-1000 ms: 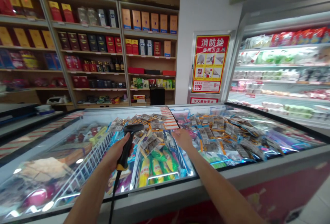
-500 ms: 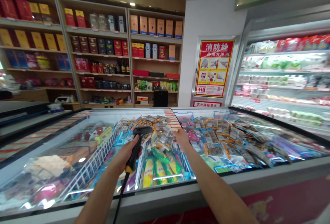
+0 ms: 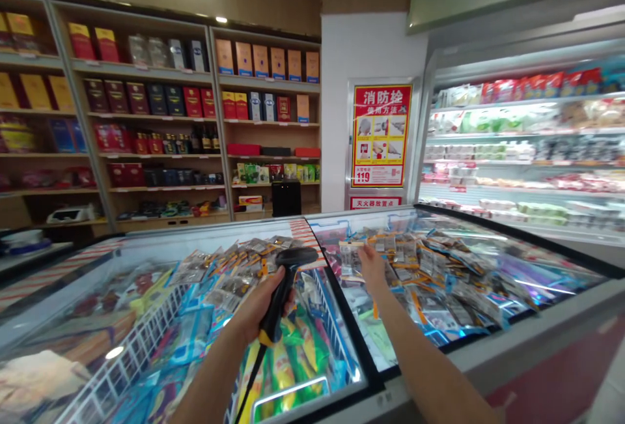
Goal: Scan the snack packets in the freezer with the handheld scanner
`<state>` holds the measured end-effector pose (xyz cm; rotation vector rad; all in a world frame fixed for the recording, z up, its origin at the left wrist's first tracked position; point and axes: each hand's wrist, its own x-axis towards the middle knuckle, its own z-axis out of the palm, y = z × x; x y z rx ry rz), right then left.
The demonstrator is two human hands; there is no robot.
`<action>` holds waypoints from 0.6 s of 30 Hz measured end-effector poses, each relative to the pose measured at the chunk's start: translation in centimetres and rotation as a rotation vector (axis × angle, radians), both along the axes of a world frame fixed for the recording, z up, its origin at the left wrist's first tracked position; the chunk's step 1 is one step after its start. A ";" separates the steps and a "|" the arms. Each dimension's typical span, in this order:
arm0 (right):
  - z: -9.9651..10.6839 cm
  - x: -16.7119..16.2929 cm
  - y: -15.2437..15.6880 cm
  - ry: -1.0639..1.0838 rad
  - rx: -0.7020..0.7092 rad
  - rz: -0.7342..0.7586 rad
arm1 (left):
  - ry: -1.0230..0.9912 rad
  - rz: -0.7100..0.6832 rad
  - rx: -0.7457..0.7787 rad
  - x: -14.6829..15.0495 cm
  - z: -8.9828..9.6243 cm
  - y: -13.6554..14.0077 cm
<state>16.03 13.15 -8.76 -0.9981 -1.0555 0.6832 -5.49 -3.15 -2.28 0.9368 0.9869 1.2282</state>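
Observation:
My left hand [image 3: 258, 307] is wrapped round the handle of a black and yellow barcode scanner [image 3: 295, 256], whose cord runs down toward me. The scanner's head points right, across the freezer. Between the fingertips of my right hand [image 3: 374, 269] is a small clear packet [image 3: 350, 258] with a pale top edge; its contents are too blurred to tell. Many similar packets with orange and blue edges [image 3: 430, 261] lie in a heap beside and beyond my right hand. More packets [image 3: 234, 281] lie to the left of the scanner.
Below my hands stands a chest freezer with a dark frame bar [image 3: 344, 294] between its glass panels. Inside show a white wire basket [image 3: 131, 346] and yellow-green packages [image 3: 283, 372]. Shelves of boxes [image 3: 156, 98] line the back; a lit refrigerated display [image 3: 527, 150] is at right.
The view has turned to the right. My right hand has carried the packet rightward, from over the left section to over the right heap. The scanner has moved right with my left hand.

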 end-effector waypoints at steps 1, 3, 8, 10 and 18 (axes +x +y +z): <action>-0.3 0.0 0.2 0.014 0.003 0.016 | -0.002 -0.035 0.007 0.2 -0.2 0.2; -0.7 -0.1 0.5 0.028 0.001 0.039 | 0.012 -0.078 0.012 0.5 -0.7 0.4; -0.6 -0.4 0.8 0.022 0.009 0.088 | 0.033 -0.080 -0.018 0.8 -0.9 0.5; -0.5 -0.4 0.7 0.025 0.017 0.094 | 0.028 -0.073 -0.024 0.9 -0.7 0.4; -0.7 -0.2 0.6 -0.018 -0.011 0.055 | -0.009 -0.039 -0.012 0.8 0.2 0.1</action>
